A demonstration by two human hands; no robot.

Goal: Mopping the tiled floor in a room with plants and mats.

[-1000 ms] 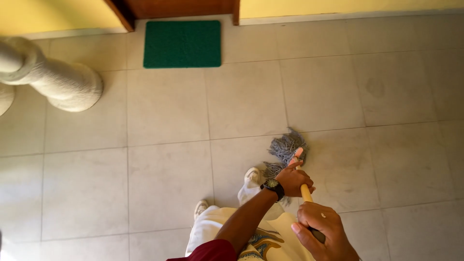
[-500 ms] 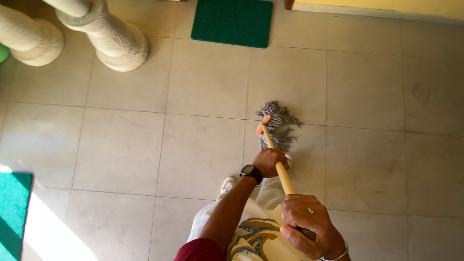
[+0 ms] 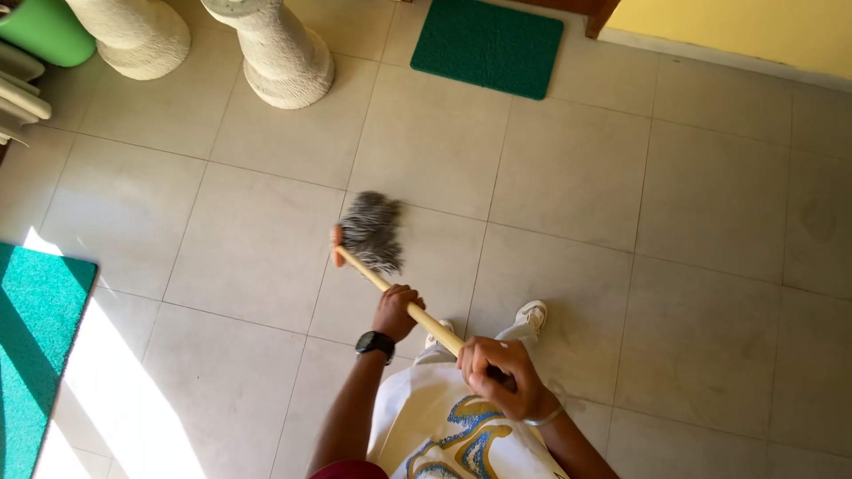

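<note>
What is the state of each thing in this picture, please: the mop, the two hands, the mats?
Mop: head down on the tiled floor, handle tilted.
Left hand: fingers closed around the handle, lower grip.
Right hand: closed around the handle, upper grip.
Green mat: flat by the door.
Teal mat: flat, partly sunlit.

You're at a home's tiled entryway: pale floor tiles [image 3: 426, 133], a green doormat [image 3: 486, 46] before a wooden door frame [image 3: 596, 12], yellow wall [image 3: 737, 31], plaster pillar bases [image 3: 280, 62].
</note>
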